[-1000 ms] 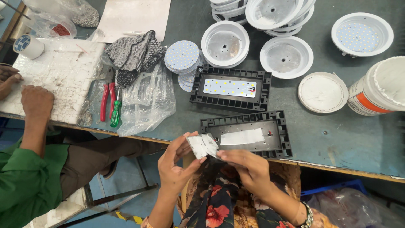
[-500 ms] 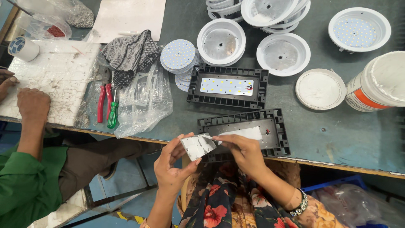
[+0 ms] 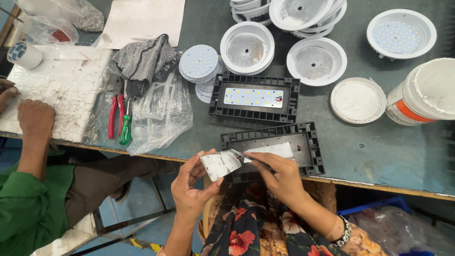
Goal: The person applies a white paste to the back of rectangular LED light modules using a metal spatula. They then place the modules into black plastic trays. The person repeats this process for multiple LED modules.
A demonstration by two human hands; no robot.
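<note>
Head view, two hands (image 3: 194,182) (image 3: 279,178) on one white sheet (image 3: 220,164), two black housings (image 3: 256,97) (image 3: 279,151)

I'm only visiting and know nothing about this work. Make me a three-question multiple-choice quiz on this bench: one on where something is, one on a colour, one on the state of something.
1. Where does the black frame with the lit-looking LED strip lie?
A. Farther up the table than the frame by the hands
B. On the floor
C. Inside the white bucket

2. What colour is the screwdriver handle beside the red pliers?
A. Blue
B. Green
C. Yellow

3. How is the small white sheet?
A. Flat on the table
B. Held in the left hand, the right hand at its edge
C. Rolled up in a bag

Answers: 1 A, it sits beyond the nearer black frame. 2 B, the handle is green. 3 B, both hands meet at the sheet, above the table edge.
</note>
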